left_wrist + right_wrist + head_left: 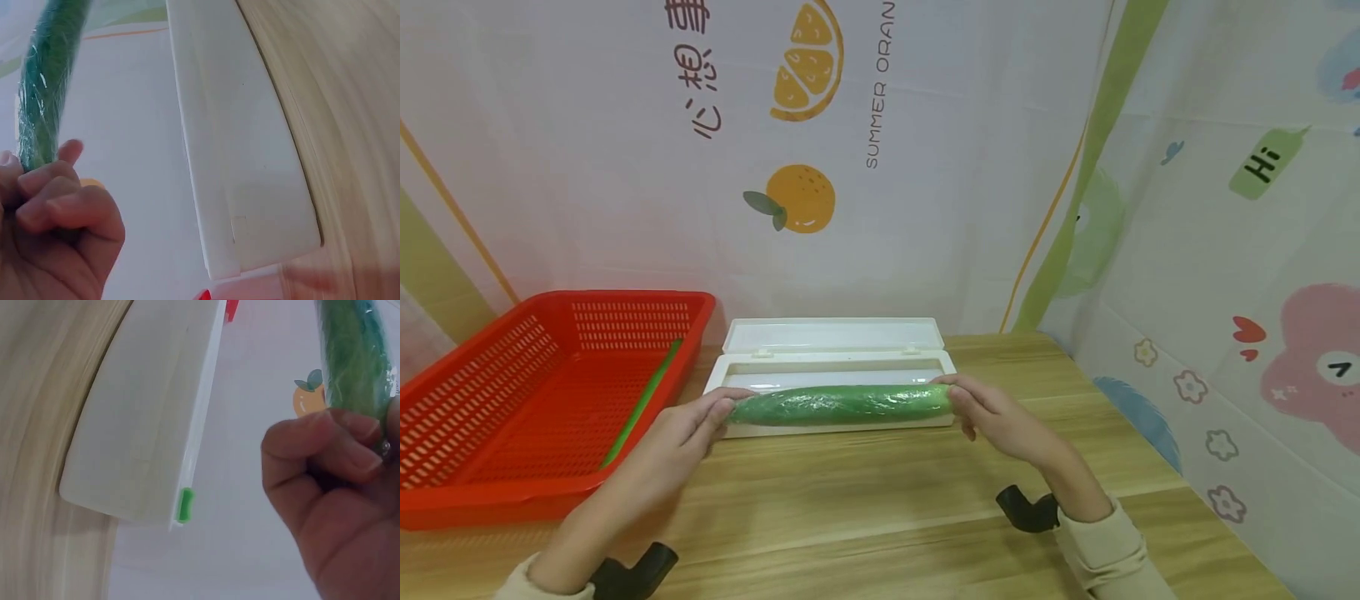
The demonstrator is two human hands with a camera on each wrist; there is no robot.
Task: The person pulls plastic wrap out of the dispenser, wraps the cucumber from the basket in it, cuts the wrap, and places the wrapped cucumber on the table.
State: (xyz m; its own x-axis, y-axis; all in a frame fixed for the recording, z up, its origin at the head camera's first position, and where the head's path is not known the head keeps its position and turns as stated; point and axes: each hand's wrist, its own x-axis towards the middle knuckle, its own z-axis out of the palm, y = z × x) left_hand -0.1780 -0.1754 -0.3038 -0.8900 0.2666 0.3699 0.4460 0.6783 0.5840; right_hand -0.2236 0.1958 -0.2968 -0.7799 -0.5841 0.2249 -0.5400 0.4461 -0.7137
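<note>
A long green cucumber point(842, 405) with shiny clear film around it is held level between both hands. My left hand point(688, 429) pinches its left end with curled fingers; in the left wrist view the wrinkled film shows on the cucumber point(45, 81). At the other, paler end, my right hand point(996, 417) grips it between thumb and fingers. Just behind and below the cucumber is a long white box point(842, 430), its lid point(833, 335) raised at the back. From the right wrist view, the cucumber point(356, 356) is up off the box, with a green tab point(185, 505) at the box's end.
On the left stands a red plastic basket point(497, 492) with a thin green strip-like thing point(643, 404) along its right side. The wooden table point(850, 517) meets a printed cloth point(925, 208) at the back. Black straps or mounts point(1028, 510) sit at the wrists.
</note>
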